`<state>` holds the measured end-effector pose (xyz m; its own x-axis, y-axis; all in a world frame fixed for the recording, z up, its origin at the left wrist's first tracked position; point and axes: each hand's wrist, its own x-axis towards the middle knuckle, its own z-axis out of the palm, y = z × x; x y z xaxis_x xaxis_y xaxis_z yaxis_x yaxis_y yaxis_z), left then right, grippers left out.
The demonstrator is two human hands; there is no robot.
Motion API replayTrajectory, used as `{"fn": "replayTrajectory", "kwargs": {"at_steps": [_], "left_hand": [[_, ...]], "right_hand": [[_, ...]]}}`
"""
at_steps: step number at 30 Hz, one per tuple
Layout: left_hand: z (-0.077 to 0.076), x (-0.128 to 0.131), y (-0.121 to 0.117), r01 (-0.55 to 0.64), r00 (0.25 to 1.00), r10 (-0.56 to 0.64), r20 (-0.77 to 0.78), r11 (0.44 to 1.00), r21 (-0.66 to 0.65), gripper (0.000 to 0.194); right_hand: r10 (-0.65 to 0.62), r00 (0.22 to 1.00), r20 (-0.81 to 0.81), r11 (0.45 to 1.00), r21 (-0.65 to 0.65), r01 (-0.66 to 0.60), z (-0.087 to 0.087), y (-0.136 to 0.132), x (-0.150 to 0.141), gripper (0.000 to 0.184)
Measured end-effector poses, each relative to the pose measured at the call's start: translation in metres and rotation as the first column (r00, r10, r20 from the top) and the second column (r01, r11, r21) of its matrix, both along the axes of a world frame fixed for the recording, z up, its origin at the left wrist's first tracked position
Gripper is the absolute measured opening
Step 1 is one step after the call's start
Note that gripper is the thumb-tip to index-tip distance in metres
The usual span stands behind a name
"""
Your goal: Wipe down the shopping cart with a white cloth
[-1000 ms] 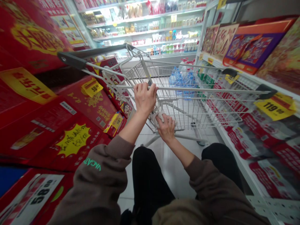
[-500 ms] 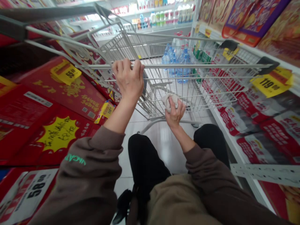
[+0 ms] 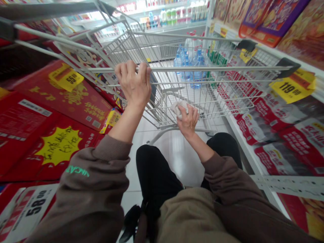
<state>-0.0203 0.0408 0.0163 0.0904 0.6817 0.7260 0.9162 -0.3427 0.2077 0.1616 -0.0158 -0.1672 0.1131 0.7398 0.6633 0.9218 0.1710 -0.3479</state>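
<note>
A person's left hand (image 3: 133, 82) has its fingers wrapped around the top rail (image 3: 215, 69) of a wire shopping cart (image 3: 129, 47). Below them, the right hand's (image 3: 188, 119) fingers grip a pale cloth (image 3: 178, 108) by the cart's lower side; beyond the fingers, blue-tinted bottles (image 3: 199, 60) show through the wires.

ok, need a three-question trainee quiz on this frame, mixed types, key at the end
1. True or false: the left hand grips the upper side rail of the shopping cart.
2. Multiple choice: what does the right hand hold?
a) a water bottle
b) a crumpled pale cloth
c) a spray can
3. Fill in: the largest yellow price tag on the picture's right side reads ___.

Key
1. True
2. b
3. 119.00
</note>
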Motion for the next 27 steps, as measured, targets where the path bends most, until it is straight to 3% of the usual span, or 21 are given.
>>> {"fn": "replayTrajectory", "kwargs": {"at_steps": [3, 5, 7, 11, 13, 16, 17, 21, 24, 27], "left_hand": [[-0.001, -0.001, 0.001, -0.026, 0.999, 0.027, -0.037, 0.999, 0.027, 0.055], [0.000, -0.002, 0.001, -0.034, 0.999, 0.035, -0.039, 0.999, 0.020, 0.057], [0.000, -0.001, 0.000, -0.010, 1.000, 0.010, -0.010, 1.000, 0.000, 0.056], [0.000, 0.000, 0.000, 0.028, 0.998, -0.027, 0.049, 0.999, -0.016, 0.054], [-0.001, 0.000, 0.001, 0.037, 0.997, -0.035, 0.069, 0.999, -0.020, 0.054], [-0.002, -0.002, 0.002, 0.035, 0.998, -0.034, 0.054, 0.999, -0.006, 0.056], [-0.002, -0.002, 0.002, 0.031, 0.998, -0.031, 0.046, 1.000, 0.001, 0.057], [-0.004, -0.002, 0.004, 0.039, 0.996, -0.040, 0.077, 0.999, 0.026, 0.059], [-0.016, 0.009, 0.003, 0.082, 0.984, -0.088, 0.156, 0.995, 0.049, 0.072], [-0.045, 0.034, -0.006, 0.090, 0.974, -0.104, 0.201, 0.993, 0.077, 0.078]], "right_hand": [[0.199, 0.965, 0.173, 0.980, -0.049, -0.193, 0.010, 0.002, -0.007, 0.055], [0.234, 0.945, 0.226, 0.972, -0.076, -0.222, 0.011, 0.006, -0.001, 0.055], [0.168, 0.966, 0.198, 0.986, -0.050, -0.161, 0.005, 0.010, 0.014, 0.052], [-0.119, 0.993, -0.025, 0.991, 0.054, 0.121, -0.010, 0.012, 0.041, 0.043], [-0.104, 0.994, -0.014, 0.992, 0.067, 0.105, -0.012, 0.010, 0.043, 0.045], [0.103, 0.982, 0.159, 0.994, 0.026, -0.108, -0.011, 0.009, 0.041, 0.055], [0.123, 0.977, 0.175, 0.992, 0.018, -0.128, -0.010, 0.010, 0.041, 0.056], [-0.135, 0.990, -0.044, 0.988, 0.075, 0.138, -0.011, 0.015, 0.047, 0.041], [-0.171, 0.981, -0.092, 0.979, 0.095, 0.180, -0.011, 0.015, 0.051, 0.039], [0.020, 0.997, 0.069, 0.995, 0.099, -0.027, -0.009, 0.015, 0.056, 0.048]]}}
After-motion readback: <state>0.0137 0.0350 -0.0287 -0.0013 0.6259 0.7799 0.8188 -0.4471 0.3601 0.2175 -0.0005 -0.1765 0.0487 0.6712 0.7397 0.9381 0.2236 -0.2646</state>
